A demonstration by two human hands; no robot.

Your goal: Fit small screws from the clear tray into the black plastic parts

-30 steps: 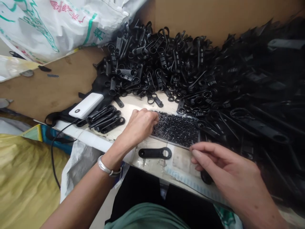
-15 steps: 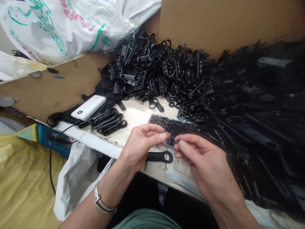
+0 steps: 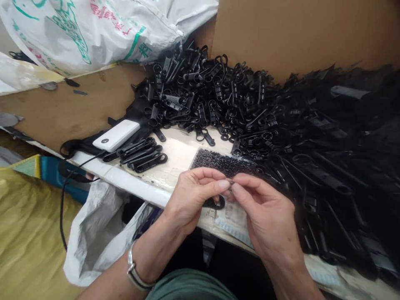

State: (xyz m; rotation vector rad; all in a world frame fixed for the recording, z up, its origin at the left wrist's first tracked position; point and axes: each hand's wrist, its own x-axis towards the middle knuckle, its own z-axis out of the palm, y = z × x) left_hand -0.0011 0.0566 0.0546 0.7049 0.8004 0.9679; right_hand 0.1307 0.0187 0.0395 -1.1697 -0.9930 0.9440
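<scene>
My left hand (image 3: 193,196) and my right hand (image 3: 265,208) meet fingertip to fingertip above the table's front edge. Between the pinched thumbs and forefingers is a tiny dark piece (image 3: 231,183), too small to name. Under my left hand lies a black plastic handle-shaped part with a ring end (image 3: 218,203), mostly covered by the fingers. Just beyond the fingertips sits a clear shallow tray full of tiny black pieces (image 3: 215,160).
A large heap of black ring-ended plastic parts (image 3: 215,96) spreads across the back and right. At left, several similar parts (image 3: 142,154) lie by a white power bank (image 3: 116,136) with a black cable (image 3: 64,212). Cardboard walls (image 3: 300,33) and a printed white sack (image 3: 109,29) stand behind.
My two hands have come together, so their fingertips now touch around the tiny dark piece. My left hand now covers more of the ring-ended part. The view has shifted slightly.
</scene>
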